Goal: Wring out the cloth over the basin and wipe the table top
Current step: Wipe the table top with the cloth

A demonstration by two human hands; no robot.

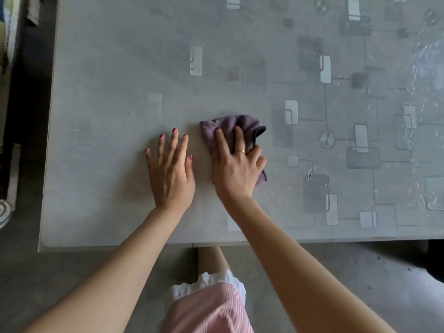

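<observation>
Two bare hands lie on the grey worktop point(108, 140), side by side and a little apart. The left hand point(169, 173) rests flat on the bare surface, palm down, with its fingers straight and spread and nothing held; its nails are painted red. The right hand point(236, 168) presses down on a purple cloth point(230, 123), its index and middle fingers stretched straight over the fabric, while the outer fingers bend slightly at the cloth's right side. A gold ring point(240, 151) sits on one finger of this hand. The cloth is bunched and crumpled under the palm, lying on the worktop just right of the left hand's fingertips, with a dark edge point(260, 131) curling up at its far right corner and a small corner showing below the hand.

The worktop's covering bears a pattern of pale rectangles, darker squares and thin lines, clearest on the right half. Wet streaks and droplets point(420, 75) glisten along the right side, well apart from the cloth. The left half looks duller and more even.

Both forearms reach in from the near edge of the worktop. Below that edge show a pink ribbed garment point(211, 308) with a white frilled hem, a bare leg and the grey floor point(324, 272)
</observation>
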